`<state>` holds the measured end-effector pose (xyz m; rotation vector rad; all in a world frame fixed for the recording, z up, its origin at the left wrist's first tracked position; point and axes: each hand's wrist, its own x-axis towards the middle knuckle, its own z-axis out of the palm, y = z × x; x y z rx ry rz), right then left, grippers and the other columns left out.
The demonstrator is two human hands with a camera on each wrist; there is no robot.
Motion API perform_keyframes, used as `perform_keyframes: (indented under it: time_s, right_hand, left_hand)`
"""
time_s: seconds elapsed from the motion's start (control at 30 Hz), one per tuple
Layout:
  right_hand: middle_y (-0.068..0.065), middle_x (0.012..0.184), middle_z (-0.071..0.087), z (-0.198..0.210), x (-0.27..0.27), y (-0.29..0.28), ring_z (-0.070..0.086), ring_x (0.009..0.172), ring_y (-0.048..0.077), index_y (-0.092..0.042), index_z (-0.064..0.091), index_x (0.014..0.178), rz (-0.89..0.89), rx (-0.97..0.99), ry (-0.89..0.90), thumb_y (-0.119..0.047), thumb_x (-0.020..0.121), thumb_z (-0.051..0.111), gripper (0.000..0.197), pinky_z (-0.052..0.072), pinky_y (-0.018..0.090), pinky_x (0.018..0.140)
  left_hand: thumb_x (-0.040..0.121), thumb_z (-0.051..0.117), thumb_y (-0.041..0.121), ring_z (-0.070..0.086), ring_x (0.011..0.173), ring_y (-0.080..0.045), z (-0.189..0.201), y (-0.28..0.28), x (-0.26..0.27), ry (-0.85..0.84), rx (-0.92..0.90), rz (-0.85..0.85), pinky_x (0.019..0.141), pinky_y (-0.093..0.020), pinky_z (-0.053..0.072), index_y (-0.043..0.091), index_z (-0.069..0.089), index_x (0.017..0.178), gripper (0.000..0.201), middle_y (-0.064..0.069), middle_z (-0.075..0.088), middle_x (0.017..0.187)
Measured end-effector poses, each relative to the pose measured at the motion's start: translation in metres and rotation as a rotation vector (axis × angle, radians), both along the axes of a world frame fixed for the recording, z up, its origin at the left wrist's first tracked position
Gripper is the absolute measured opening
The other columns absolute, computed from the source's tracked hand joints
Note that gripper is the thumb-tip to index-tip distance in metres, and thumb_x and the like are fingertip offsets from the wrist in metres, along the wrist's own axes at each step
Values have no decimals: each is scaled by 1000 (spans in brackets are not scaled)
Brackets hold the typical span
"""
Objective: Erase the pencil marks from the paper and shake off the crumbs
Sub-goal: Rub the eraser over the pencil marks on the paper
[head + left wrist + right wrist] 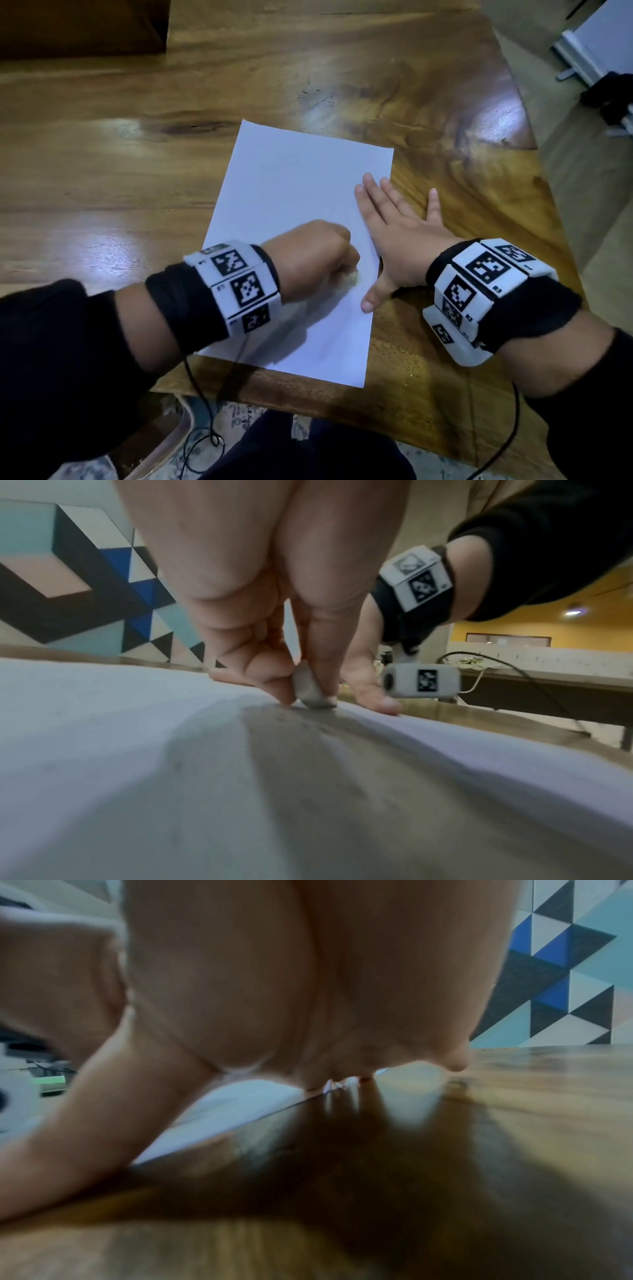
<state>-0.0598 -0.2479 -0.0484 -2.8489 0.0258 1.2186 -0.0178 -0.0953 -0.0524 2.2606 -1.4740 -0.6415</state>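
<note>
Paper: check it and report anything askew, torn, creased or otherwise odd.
The paper lies flat but skewed to the table edge, untorn. The right hand presses its right edge; the left hand rubs an eraser there. Nothing else stands out.

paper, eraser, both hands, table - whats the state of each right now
paper: flat on the table, near its front edge, pinned at its right edge
eraser: pinched in the fingers, tip down on the paper
left hand: curled round the eraser
right hand: fingers spread flat, across paper edge and table
table: wooden, glossy, bearing the paper
</note>
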Motion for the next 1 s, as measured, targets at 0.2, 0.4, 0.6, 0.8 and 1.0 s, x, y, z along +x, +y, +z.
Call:
perform_keyframes:
  time_s: [0.2,0.4,0.6,0.8,1.0]
  right_hand:
    - [-6,143,-48,-1,0,0,-40,135,13,-18,-39,139,-3,2,-4,-77,37,74,163,-12,71,104]
    - [-4,144,-47,1,-1,0,-39,136,15,-16,-38,139,-4,6,-8,-77,37,73,163,-11,70,105]
    - [-5,144,-47,-2,-1,-1,-39,135,14,-18,-38,140,6,-5,-15,-77,37,73,163,-14,70,104]
    - [-5,143,-49,-2,0,0,-40,135,16,-17,-39,139,10,-18,-7,-78,37,73,163,-14,70,104]
    - [-5,143,-48,0,0,0,-40,135,15,-17,-39,139,4,-22,-3,-77,37,74,163,-14,70,104]
  left_hand:
    - [77,56,15,49,71,-12,6,23,-25,220,234,-204,61,-18,34,14,71,80,15,4,53,79]
    - [83,52,15,45,66,-26,2,-12,-5,33,68,-28,61,-31,31,5,61,75,16,-5,42,75]
    - [85,51,21,47,80,-19,-1,33,-39,181,138,-189,61,-22,26,14,66,92,18,8,40,79]
    - [81,58,29,53,70,-23,6,0,17,31,22,54,61,-21,26,11,65,77,19,-4,55,73]
    - [80,58,16,54,72,-29,0,0,17,-56,28,39,62,-29,36,8,61,72,12,-8,51,74]
